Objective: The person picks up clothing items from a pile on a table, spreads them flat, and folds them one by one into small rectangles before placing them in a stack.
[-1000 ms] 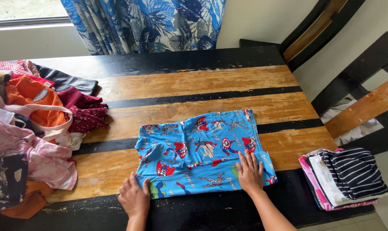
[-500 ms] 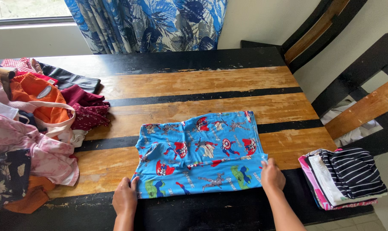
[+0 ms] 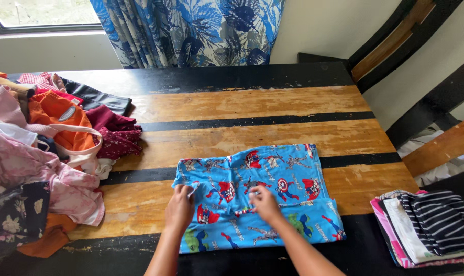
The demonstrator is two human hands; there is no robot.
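A blue garment printed with cartoon heroes (image 3: pixel 288 179) lies flat on the wooden table (image 3: pixel 252 102) near its front edge. My left hand (image 3: pixel 180 208) rests on its left part and pinches a fold of the cloth. My right hand (image 3: pixel 265 203) sits on the middle of the garment, fingers curled into the fabric near a crease.
A heap of mixed clothes (image 3: pixel 42 148) in pink, orange and maroon covers the table's left side. A folded stack with a striped piece (image 3: pixel 431 225) lies at the front right corner. Dark chairs (image 3: pixel 436 107) stand to the right, a blue patterned curtain (image 3: pixel 191 30) behind.
Both hands left the garment's front edge and moved inward onto its middle, now gripping the cloth. The camera view shifted slightly.
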